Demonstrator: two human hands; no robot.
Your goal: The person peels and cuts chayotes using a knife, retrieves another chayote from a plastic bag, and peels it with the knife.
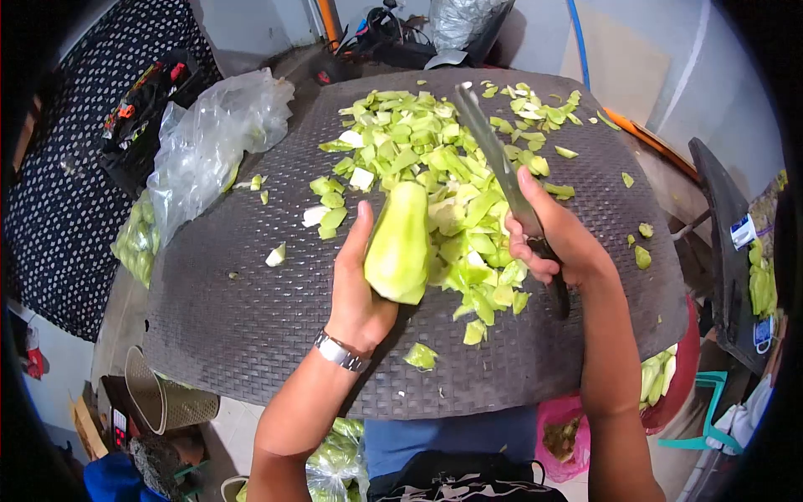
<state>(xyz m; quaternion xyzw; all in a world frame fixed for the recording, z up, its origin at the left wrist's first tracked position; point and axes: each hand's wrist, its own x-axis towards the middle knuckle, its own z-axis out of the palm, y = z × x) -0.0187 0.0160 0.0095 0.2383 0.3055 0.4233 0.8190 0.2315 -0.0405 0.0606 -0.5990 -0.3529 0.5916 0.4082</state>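
In my left hand (360, 293) is a pale green, pear-shaped fruit (400, 247) with smooth, faintly faceted sides, its skin apparently pared off. The thumb lies along its left side and the other fingers are hidden beneath it. My right hand (556, 234) grips a long knife (489, 138), its blade pointing up and away to the left and its thumb laid near the blade's base. The blade is apart from the fruit. A heap of green peelings (418, 138) spreads over the table beyond and between both hands.
The dark woven-pattern table (251, 335) has scattered peel bits. At its left edge lies a clear plastic bag (217, 125). Below the right edge are a red basin (682, 368) of pale green pieces and a pink bag (562, 435). A beige basket (167, 397) stands lower left.
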